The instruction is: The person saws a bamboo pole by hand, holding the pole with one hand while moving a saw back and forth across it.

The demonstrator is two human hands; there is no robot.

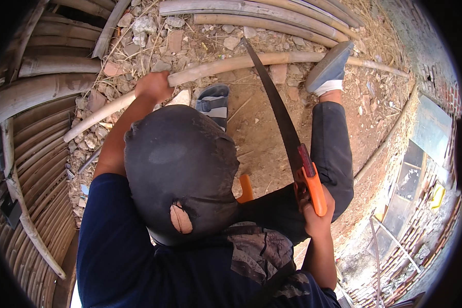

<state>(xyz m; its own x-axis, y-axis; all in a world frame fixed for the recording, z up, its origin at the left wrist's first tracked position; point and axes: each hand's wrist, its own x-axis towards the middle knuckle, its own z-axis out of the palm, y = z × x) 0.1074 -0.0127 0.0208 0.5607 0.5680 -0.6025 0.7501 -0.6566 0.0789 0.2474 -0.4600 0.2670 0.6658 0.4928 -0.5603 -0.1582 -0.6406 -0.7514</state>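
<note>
A long bamboo pole (215, 66) lies across the ground in front of me. My left hand (155, 87) is closed round it at the left. My right foot, in a grey-blue slipper (329, 64), rests on the pole farther right. In my right hand (318, 213) is a handsaw (277, 110) with an orange handle and a long dark toothed blade. The blade points up and away, and its tip reaches past the pole. My bent left knee in dark torn trousers (179, 164) fills the middle and hides part of the ground.
More bamboo poles (262, 18) lie at the far side. Stones and rubble (143, 25) cover the ground at the far left. A bamboo slat wall (41, 190) stands left, a brick wall (416, 256) right. An orange curved piece (245, 189) shows beside my knee, partly hidden.
</note>
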